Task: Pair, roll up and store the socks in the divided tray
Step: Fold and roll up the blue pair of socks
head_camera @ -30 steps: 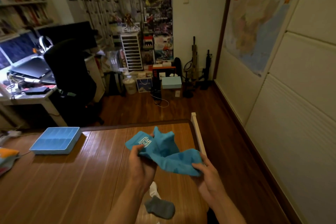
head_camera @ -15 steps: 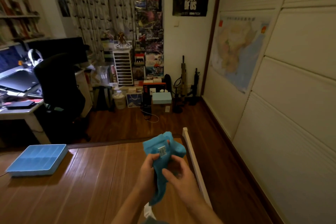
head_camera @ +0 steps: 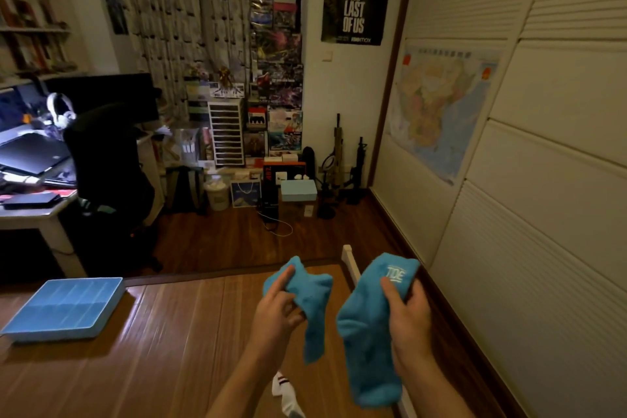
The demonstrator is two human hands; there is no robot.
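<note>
1 plain sock (head_camera: 314, 309) pinched by left hand (head_camera: 274, 316) fingers (head_camera: 281, 282), 1 logo sock (head_camera: 366, 343) gripped by right hand (head_camera: 410, 322) fingers (head_camera: 390, 295)

The white striped sock (head_camera: 285, 395) runs off the bottom edge; the right hand's (head_camera: 409, 316) fingers are mostly hidden behind its blue sock (head_camera: 366, 343); the divided tray's (head_camera: 47, 334) compartments are blurred

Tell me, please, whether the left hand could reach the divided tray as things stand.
Probably yes: nothing shows on the wooden surface between the left hand and the tray, though its grip holds a blue sock.
</note>
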